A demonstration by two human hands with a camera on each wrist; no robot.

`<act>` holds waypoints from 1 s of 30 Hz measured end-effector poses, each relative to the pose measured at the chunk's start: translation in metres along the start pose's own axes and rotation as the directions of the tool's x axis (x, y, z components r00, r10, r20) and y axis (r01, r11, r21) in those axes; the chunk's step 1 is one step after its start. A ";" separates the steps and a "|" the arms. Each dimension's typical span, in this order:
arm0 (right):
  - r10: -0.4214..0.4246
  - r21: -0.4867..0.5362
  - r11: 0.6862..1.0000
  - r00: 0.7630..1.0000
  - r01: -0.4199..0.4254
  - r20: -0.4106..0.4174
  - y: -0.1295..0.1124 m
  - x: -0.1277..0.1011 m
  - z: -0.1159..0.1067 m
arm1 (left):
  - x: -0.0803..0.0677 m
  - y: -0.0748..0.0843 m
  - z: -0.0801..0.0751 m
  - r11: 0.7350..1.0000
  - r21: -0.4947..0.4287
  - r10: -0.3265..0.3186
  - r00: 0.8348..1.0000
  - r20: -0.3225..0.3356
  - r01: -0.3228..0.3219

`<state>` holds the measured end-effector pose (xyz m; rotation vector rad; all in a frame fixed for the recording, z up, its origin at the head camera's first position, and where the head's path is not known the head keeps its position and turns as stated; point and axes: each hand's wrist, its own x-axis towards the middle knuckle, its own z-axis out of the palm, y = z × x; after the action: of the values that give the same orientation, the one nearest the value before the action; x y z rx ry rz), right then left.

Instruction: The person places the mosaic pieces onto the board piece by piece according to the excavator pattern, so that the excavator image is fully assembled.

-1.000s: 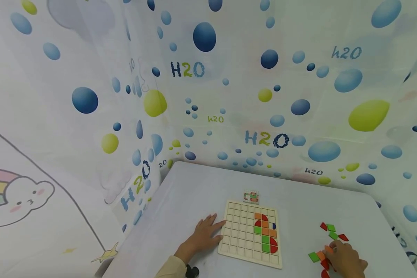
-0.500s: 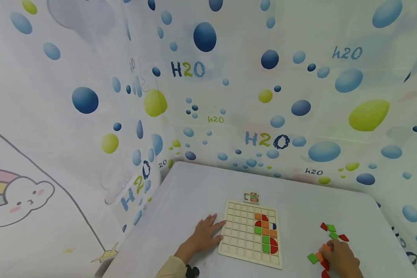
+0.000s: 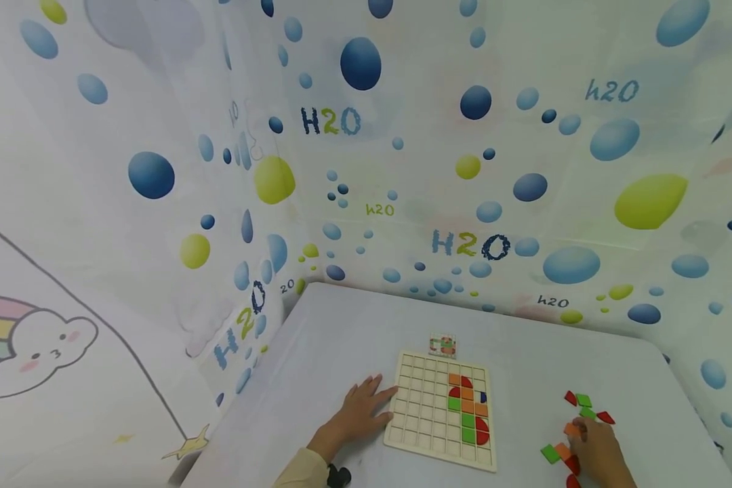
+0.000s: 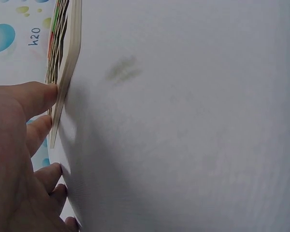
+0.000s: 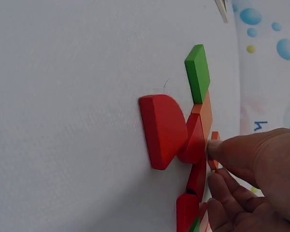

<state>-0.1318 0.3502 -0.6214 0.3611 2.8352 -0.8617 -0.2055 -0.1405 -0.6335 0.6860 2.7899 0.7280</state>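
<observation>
While my flat left hand (image 3: 356, 413) steadies the board (image 3: 423, 413), my right hand (image 3: 598, 451) pinches an orange tile (image 3: 572, 429) at its 3 o'clock.

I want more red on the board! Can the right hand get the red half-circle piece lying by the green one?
Probably yes. The right hand is beside the red half-circle piece, which lies flat on the table, its top uncovered.

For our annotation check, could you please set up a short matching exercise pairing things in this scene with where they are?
Things:
1. left hand
2. right hand
3. small picture card
4. grid board

Places:
A. just beyond the board's far edge
B. among loose coloured pieces
C. flat against the board's left edge
D. between the two hands

Pairs: 1-C, 2-B, 3-A, 4-D
</observation>
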 end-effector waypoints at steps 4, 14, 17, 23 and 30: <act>-0.008 0.001 1.000 1.000 0.008 0.011 0.000 0.000 -0.002 | -0.001 0.001 0.000 1.000 0.003 -0.002 1.000 0.002 0.002; -0.121 -0.041 0.992 0.988 0.117 -0.093 -0.012 0.021 0.005 | 0.001 -0.001 0.002 0.999 0.034 -0.014 1.000 -0.003 0.014; -0.132 -0.048 0.991 0.988 0.128 -0.081 -0.026 0.025 0.008 | 0.001 0.000 0.002 0.999 0.036 -0.015 1.000 -0.005 0.015; -0.098 -0.065 0.993 0.994 0.095 -0.047 -0.057 0.032 0.026 | 0.000 0.002 0.000 1.000 0.024 -0.020 1.000 -0.002 0.020; -0.110 -0.060 0.993 0.990 0.105 -0.089 -0.089 0.029 0.048 | 0.000 0.000 0.002 1.000 0.011 -0.005 1.000 -0.004 0.005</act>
<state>-0.1804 0.2567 -0.6201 0.2489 2.9808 -0.8033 -0.2048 -0.1396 -0.6350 0.6796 2.8006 0.7140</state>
